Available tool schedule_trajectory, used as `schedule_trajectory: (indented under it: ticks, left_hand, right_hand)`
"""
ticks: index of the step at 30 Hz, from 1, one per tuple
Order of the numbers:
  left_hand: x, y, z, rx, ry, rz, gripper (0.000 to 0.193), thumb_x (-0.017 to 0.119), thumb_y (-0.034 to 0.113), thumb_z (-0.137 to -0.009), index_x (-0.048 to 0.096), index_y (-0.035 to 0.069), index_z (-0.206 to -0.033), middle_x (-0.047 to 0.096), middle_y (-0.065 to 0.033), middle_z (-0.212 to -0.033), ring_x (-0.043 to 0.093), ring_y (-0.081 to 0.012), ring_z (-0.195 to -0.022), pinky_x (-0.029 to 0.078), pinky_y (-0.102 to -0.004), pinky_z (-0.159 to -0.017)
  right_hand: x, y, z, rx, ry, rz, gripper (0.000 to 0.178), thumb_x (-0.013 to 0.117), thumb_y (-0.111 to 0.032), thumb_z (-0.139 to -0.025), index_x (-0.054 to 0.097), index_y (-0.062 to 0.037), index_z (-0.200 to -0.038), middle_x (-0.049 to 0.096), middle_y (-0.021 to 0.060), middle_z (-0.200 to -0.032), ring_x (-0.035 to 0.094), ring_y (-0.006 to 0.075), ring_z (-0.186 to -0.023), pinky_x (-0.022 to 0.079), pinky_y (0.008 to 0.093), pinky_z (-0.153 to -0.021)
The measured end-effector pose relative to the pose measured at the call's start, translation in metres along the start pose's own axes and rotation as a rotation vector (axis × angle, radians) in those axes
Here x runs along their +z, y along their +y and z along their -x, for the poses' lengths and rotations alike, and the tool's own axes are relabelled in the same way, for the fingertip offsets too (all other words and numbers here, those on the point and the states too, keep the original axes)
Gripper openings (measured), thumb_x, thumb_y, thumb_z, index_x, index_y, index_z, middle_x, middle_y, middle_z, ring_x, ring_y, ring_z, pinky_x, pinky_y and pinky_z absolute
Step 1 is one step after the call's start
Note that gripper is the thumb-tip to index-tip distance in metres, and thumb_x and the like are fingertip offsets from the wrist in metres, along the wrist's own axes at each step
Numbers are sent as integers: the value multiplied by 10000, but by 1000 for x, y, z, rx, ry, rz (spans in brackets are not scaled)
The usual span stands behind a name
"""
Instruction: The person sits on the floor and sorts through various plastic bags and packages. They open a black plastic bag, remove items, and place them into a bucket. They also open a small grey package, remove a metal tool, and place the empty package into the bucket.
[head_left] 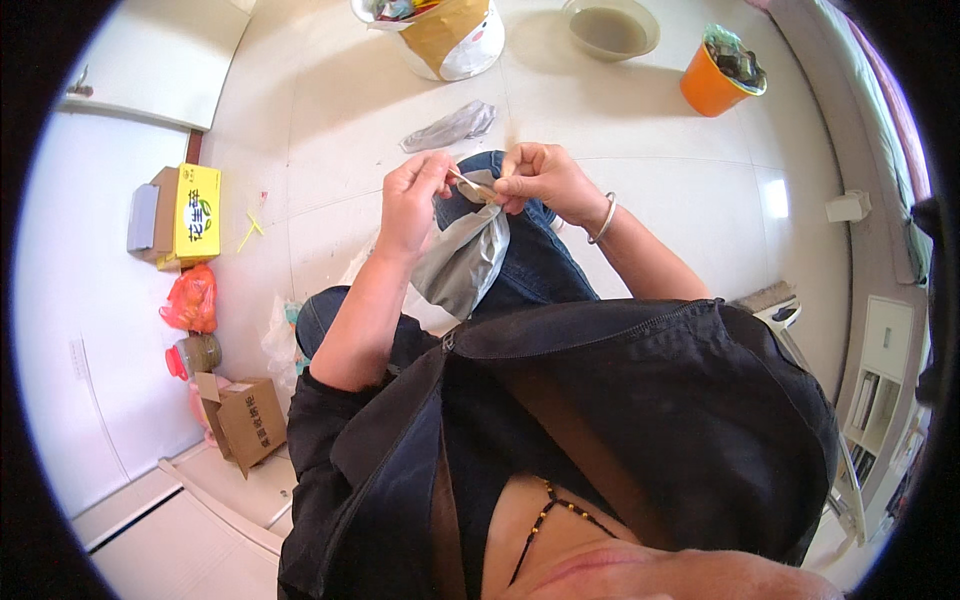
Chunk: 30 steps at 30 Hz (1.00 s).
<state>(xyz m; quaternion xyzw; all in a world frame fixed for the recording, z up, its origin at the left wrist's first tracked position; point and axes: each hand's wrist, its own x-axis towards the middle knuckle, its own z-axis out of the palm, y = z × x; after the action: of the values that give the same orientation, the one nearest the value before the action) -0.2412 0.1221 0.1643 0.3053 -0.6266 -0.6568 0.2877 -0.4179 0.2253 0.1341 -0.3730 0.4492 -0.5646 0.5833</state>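
Observation:
My left hand is closed in a pinch around a thin white stick that points toward my right hand. Thumb and forefinger pressed together, my right hand is closed just beside it, with a bracelet on the wrist. A small tan piece lies between the two hands, at the right fingertips; its kind is too small to tell. Below them a crumpled grey plastic bag hangs over my lap, against my jeans. Part of its upper edge is hidden by my fingers.
Ahead on the tiled floor lies a grey bag. Beyond are a white-and-brown bin, a basin of murky liquid and an orange bucket. Leftward stand a yellow box, a red bag and a cardboard box.

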Motion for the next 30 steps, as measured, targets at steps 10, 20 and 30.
schedule_trajectory:
  ticks: [10,20,30]
  left_hand:
    - [52,38,-1,692,-255,-661,160,597,107,-856,571,1,-739,588,-117,-744,579,-237,-695,455,-319,-623]
    - [43,26,-11,796,-126,-968,182,665,162,-830,539,44,-776,521,-77,-575,506,-200,-470,393,-298,-456]
    - [35,34,18,152,-203,-419,364,613,38,-843,512,-2,-1191,426,41,-576,353,-32,-525,316,-188,-500]
  right_hand:
    - [-3,-4,5,-7,-171,314,203,577,-142,-852,638,33,-770,608,56,-620,567,112,-558,472,265,-525]
    - [8,-6,9,-259,-242,526,364,603,-370,-869,682,-28,-771,591,45,-580,553,107,-548,438,273,-515]
    - [-6,2,21,25,-283,9,339,529,-282,-932,671,25,-936,636,61,-749,583,107,-639,498,237,-580]
